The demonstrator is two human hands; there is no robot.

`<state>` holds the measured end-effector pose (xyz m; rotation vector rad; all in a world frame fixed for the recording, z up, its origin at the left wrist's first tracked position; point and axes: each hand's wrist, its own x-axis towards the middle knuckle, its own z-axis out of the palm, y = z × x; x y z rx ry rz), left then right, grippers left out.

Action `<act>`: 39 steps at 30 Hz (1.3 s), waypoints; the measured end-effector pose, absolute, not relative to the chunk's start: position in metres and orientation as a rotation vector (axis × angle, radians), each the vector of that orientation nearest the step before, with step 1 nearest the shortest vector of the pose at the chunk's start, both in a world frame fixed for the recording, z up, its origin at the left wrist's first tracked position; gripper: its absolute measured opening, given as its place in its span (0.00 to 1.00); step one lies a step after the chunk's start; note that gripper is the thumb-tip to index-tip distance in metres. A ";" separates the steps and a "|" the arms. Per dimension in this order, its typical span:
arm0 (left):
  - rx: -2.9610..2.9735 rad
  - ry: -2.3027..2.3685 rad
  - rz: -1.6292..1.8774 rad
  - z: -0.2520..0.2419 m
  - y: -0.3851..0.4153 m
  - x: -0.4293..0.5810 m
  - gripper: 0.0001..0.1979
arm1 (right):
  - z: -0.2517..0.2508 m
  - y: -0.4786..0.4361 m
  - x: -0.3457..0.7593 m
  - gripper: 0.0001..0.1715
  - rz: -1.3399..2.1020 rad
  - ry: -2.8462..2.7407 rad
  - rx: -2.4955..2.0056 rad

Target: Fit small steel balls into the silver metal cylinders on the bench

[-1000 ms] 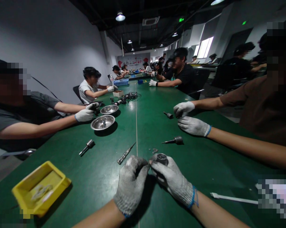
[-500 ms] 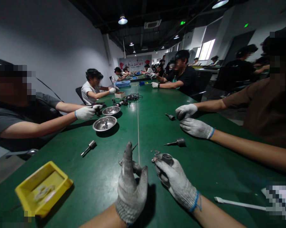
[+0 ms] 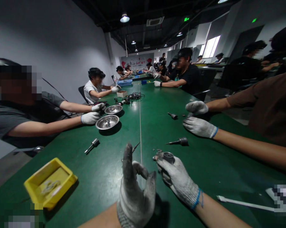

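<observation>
My left hand [image 3: 137, 190], in a smudged white knit glove, is raised above the table with the index finger up, another finger bent and the thumb apart. Behind its index finger shows part of a thin pointed metal tool [image 3: 136, 147]; the rest is hidden. My right hand [image 3: 177, 174], gloved too, is closed around a dark cylindrical metal part [image 3: 168, 157] with a round hollow end facing up. At its fingertips sits a small metal ring [image 3: 154, 158]. Several similar small rings [image 3: 159, 150] lie on the green table just beyond.
Pointed tools with cylindrical ends lie right [image 3: 179, 141] and left [image 3: 92, 146]. A yellow bin [image 3: 73, 180] stands front left, near two steel bowls [image 3: 117, 121]. A white strip [image 3: 245, 203] lies front right. Co-workers' gloved hands [image 3: 200, 126] work at both sides.
My left hand has tilted slightly, its thumb and bent finger shifting right. My right hand keeps its grip on the cylindrical part. The view has swung slightly left.
</observation>
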<state>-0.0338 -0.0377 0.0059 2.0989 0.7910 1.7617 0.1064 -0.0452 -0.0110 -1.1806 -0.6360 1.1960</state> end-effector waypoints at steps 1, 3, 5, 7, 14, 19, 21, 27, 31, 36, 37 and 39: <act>2.104 0.796 1.749 0.005 -0.039 -0.033 0.44 | -0.011 -0.045 0.106 0.33 1.192 -0.633 -1.182; 2.119 0.855 1.666 0.002 -0.038 -0.033 0.44 | -0.010 -0.045 0.106 0.33 1.194 -0.632 -1.190; 2.117 0.935 1.569 -0.004 -0.035 -0.034 0.43 | -0.009 -0.045 0.106 0.33 1.199 -0.630 -1.196; 2.099 0.978 1.504 -0.009 -0.031 -0.035 0.42 | -0.008 -0.045 0.106 0.33 1.203 -0.628 -1.195; 2.107 0.970 1.438 -0.009 -0.026 -0.039 0.43 | -0.013 -0.044 0.108 0.32 1.175 -0.635 -1.199; 2.083 0.806 1.516 0.003 -0.036 -0.038 0.44 | -0.011 -0.045 0.108 0.33 1.199 -0.628 -1.195; 2.068 0.760 1.514 0.008 -0.040 -0.037 0.44 | -0.010 -0.045 0.107 0.34 1.196 -0.620 -1.192; 2.069 0.894 1.525 0.021 -0.035 -0.035 0.46 | -0.008 -0.043 0.106 0.33 1.172 -0.613 -1.223; 2.091 0.780 1.590 0.026 -0.036 -0.034 0.47 | -0.007 -0.043 0.105 0.33 1.164 -0.592 -1.206; 2.094 0.783 1.556 0.019 -0.031 -0.034 0.47 | -0.006 -0.045 0.104 0.32 1.157 -0.576 -1.211; 2.097 0.790 1.552 0.017 -0.028 -0.034 0.47 | -0.006 -0.045 0.104 0.32 1.161 -0.583 -1.213; 2.098 0.778 1.563 0.014 -0.024 -0.035 0.47 | -0.006 -0.045 0.104 0.31 1.160 -0.597 -1.214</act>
